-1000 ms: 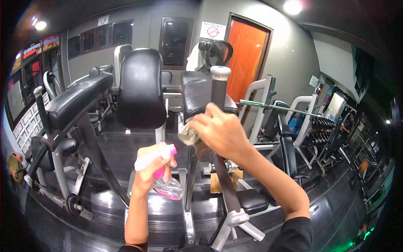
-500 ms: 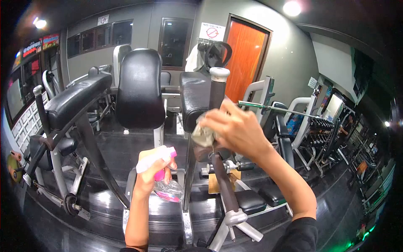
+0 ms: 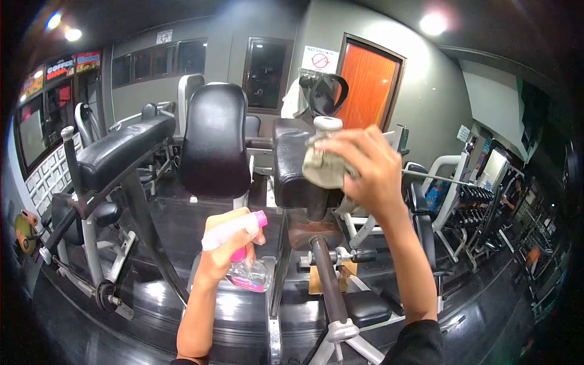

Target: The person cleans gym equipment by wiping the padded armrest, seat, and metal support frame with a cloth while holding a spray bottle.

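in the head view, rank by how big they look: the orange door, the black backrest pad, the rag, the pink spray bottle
1. orange door and black backrest pad: alike, unranked
2. rag and pink spray bottle: alike; both near the camera, so unsure

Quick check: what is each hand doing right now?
Left hand: closed around a pink spray bottle.
Right hand: closed on a grey cloth, pressed against the machine handle.

Single head cam, fisheye, looking forward and slightly down. Close on both raised hands and the machine handle (image 3: 326, 125); gym room curves off behind. No second view.
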The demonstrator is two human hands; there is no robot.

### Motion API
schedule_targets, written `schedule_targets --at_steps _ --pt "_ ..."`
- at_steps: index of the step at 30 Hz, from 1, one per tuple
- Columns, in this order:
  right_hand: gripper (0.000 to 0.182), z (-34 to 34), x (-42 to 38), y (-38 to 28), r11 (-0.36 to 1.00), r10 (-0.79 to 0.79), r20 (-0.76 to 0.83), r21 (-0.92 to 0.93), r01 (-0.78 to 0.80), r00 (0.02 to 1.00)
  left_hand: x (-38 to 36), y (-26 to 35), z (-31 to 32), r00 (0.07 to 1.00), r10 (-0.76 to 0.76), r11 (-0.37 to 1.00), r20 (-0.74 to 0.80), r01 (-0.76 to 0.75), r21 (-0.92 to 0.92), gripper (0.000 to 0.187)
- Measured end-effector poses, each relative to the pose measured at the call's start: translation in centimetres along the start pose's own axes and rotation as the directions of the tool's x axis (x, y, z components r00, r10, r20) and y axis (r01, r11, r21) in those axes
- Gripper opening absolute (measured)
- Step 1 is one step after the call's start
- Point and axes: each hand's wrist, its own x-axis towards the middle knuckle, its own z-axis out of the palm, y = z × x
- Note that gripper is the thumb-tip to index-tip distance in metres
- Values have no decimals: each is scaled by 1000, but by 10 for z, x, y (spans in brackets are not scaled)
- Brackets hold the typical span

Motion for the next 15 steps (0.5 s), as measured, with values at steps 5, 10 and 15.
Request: schedule_targets --at_steps 5,10,15 --pt "47 5 -80 -20 958 -13 197 282 -43 980 4 6 -2 1000 18 1000 2 -18 16 26" --pt "51 10 -52 3 974 34 90 222 -53 995 13 4 9 1000 25 998 -6 -25 65 26" --pt "29 31 -27 10 798 387 -82 529 -289 918 19 -1 27 995 88 985 -45 -80 153 32"
